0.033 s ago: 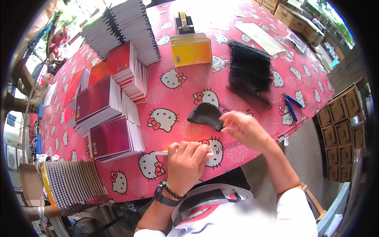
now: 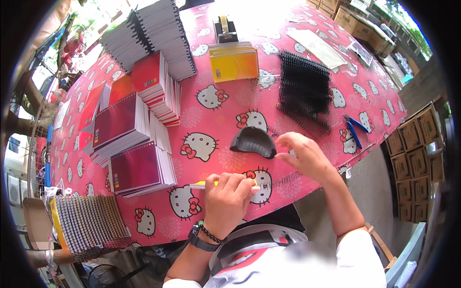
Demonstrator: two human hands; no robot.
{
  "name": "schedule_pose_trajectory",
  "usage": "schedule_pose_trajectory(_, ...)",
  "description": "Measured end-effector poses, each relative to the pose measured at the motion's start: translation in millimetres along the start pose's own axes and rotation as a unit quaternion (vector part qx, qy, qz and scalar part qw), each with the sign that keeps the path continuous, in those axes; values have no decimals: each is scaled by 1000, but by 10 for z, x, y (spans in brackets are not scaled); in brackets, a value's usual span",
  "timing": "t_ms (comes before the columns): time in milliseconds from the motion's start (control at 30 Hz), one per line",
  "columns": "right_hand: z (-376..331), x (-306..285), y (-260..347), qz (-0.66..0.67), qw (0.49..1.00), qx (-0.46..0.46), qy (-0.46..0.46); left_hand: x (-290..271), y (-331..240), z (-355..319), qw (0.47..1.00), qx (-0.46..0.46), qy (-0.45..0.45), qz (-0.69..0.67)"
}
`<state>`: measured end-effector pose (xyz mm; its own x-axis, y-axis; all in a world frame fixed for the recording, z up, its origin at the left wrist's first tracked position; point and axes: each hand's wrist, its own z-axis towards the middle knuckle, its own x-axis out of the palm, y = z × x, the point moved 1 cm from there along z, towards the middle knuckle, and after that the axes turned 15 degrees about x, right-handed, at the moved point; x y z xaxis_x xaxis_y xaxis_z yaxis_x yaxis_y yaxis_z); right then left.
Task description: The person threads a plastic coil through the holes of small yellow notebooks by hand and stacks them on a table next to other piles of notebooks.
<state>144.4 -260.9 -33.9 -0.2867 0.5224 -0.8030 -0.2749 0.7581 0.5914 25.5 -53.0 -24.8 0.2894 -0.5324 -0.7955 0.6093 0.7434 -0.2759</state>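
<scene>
The person's left hand (image 2: 227,193) is clamped over a thin notebook (image 2: 199,185), its fingers curled down across it and the thumb along the right side. The notebook lies near the table's front edge, just in front of the person, with white page edges and a little yellow showing past the hand. A spiral coil (image 2: 282,181), somewhat blurred, runs out from its right end. The right hand (image 2: 303,152) is raised beyond the coil, fingers loosely bent and spread away from the thumb, with nothing I can see between them. Its thumb is right by the rim of a curved black dish (image 2: 253,143); whether they touch, I can't tell.

Beyond the dish sits a heap of black coils (image 2: 305,79), with blue-handled cutters (image 2: 358,129) to its right. Straight ahead stands a stack of yellow notebooks (image 2: 234,66), a tape dispenser (image 2: 225,32) just behind it. Over on the left are piles of maroon notebooks (image 2: 134,168) and red notebooks (image 2: 146,72), and a tall stack of coil-bound books (image 2: 170,41) behind. Everything there rests on a pink cartoon-cat tablecloth (image 2: 185,117). Brown boxes (image 2: 414,163) are piled off to the right.
</scene>
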Motion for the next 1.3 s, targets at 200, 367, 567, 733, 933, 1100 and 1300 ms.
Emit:
schedule_pose_trajectory(200,295,-31,87,-42,991,-129,11,-32,51,55,1000,25,-1,1)
schedule_pose_trajectory(367,305,-131,440,-40,967,-8,251,-74,20,82,1000,13,-1,-19)
schedule_pose_trajectory(567,504,82,384,-90,967,-215,103,-22,63,24,999,32,29,-4)
schedule_pose_trajectory(733,614,239,490,-109,943,-247,196,-112,50,59,999,27,-12,-45)
schedule_pose_trajectory(933,480,229,362,-53,967,-240,74,-143,69,60,1000,11,3,24)
schedule_pose_trajectory(1100,309,31,63,317,914,-122,224,-157,252,-113,999,-26,-2,44)
schedule_pose_trajectory(1300,180,93,115,201,953,-71,213,-52,280,-81,999,-9,-36,26)
